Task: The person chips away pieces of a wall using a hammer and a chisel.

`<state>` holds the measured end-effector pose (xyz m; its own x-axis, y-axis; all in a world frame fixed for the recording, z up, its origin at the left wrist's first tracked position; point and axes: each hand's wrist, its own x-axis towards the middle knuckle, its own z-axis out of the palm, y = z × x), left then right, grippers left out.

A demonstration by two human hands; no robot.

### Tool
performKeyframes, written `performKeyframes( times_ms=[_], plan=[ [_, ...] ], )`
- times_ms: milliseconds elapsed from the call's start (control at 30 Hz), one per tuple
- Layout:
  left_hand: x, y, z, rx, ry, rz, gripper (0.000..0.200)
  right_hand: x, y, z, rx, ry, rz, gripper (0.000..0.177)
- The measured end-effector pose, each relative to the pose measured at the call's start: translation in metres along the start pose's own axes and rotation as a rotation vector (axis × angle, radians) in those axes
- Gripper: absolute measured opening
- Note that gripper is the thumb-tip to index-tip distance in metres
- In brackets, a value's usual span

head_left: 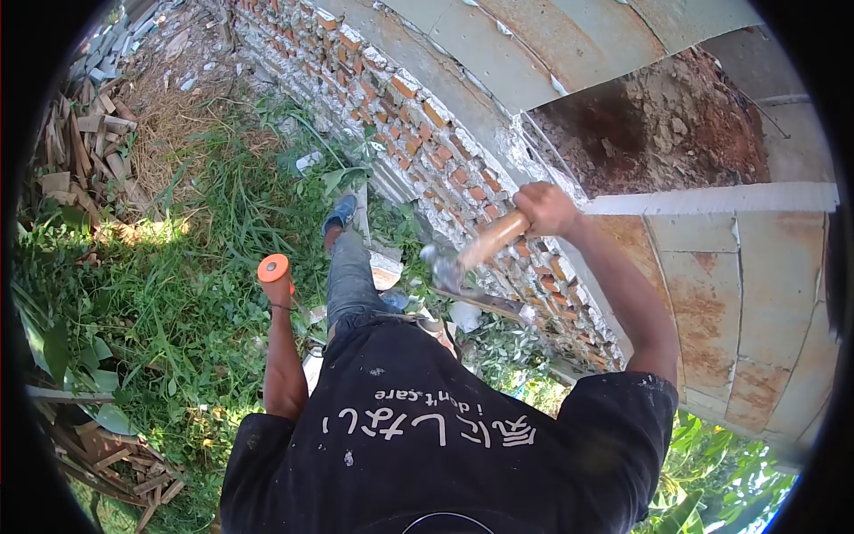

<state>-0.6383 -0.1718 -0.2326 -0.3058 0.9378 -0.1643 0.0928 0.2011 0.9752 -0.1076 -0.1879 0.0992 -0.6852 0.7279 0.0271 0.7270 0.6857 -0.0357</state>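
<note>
My left hand (pixel 281 292) is closed around a chisel with a round orange guard (pixel 274 268); a grey striking end shows in the guard's middle, and the blade is hidden. It is held over the grass, away from the wall. My right hand (pixel 544 210) grips the wooden handle of a hammer (pixel 494 240). The metal hammer head is blurred and points left, in front of the brick wall (pixel 418 133). Broken orange bricks and pale mortar show along the wall's rough face.
Rusty metal-like panels (pixel 703 294) and an opening with reddish soil (pixel 658 125) lie right of the wall. Wood scraps (pixel 98 142) are piled at left. Grass and weeds (pixel 178 311) cover the ground. A plank (pixel 485 301) and rubble lie near my feet.
</note>
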Motion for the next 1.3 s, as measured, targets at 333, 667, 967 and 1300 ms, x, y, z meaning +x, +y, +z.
performKeyframes(
  times_ms=[333, 667, 967, 1300],
  plan=[
    [0.0, -0.011, -0.018, 0.046, -0.018, -0.055, 0.011, 0.068, -0.083, -0.034, -0.16, 0.027, 0.196, 0.017],
    [-0.011, 0.006, -0.007, -0.048, -0.088, -0.003, 0.009, -0.006, 0.031, -0.022, -0.373, -0.383, 0.816, 0.011],
    [-0.009, -0.033, -0.014, 0.109, -0.04, -0.029, 0.01, 0.08, -0.089, -0.061, -0.041, 0.156, -0.213, 0.019],
    [-0.013, -0.015, -0.014, -0.019, -0.032, -0.051, 0.011, 0.031, -0.015, -0.029, -0.263, -0.39, 0.673, 0.02]
  ],
)
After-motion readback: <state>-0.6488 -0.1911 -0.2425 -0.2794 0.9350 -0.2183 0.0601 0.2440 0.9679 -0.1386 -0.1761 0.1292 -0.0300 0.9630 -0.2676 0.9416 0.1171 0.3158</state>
